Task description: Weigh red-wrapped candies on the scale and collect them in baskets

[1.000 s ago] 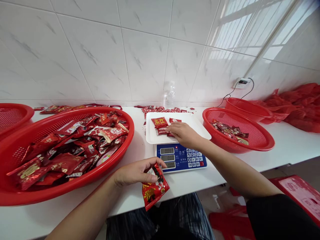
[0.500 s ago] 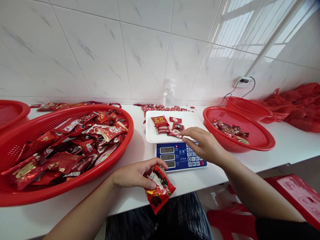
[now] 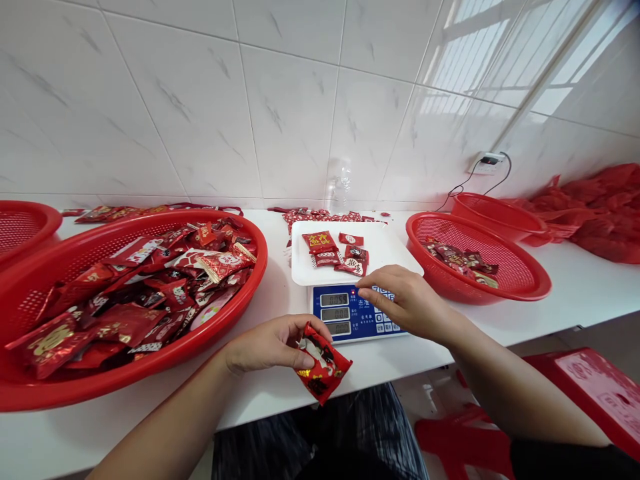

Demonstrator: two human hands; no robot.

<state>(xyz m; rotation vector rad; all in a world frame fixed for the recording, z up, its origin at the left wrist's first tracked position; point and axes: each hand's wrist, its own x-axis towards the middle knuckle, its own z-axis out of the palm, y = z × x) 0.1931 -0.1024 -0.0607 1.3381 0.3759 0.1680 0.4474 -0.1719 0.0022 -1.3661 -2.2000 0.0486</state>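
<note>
My left hand (image 3: 280,343) grips a red snack packet (image 3: 323,365) with gold and black print, just in front of the scale. My right hand (image 3: 400,297) hovers over the keypad side of the blue digital scale (image 3: 357,317), fingers slightly apart with nothing between them. On the scale's white tray (image 3: 387,250) lie several small red and brown packets, among them a red packet with gold characters (image 3: 320,242) and a packet with a white label (image 3: 354,266). Part of the keypad is hidden by my right hand.
A large red basket (image 3: 257,267) heaped with packets stands at left. To the right, another red basket (image 3: 533,277) holds a few packets, with a further red basket (image 3: 500,207) behind. A clear bottle (image 3: 341,190), red bags (image 3: 607,213) and a red stool (image 3: 595,393) are also around.
My right hand has drawn back from the white-labelled packet on the tray towards the keypad. My left hand has raised the red snack packet slightly.
</note>
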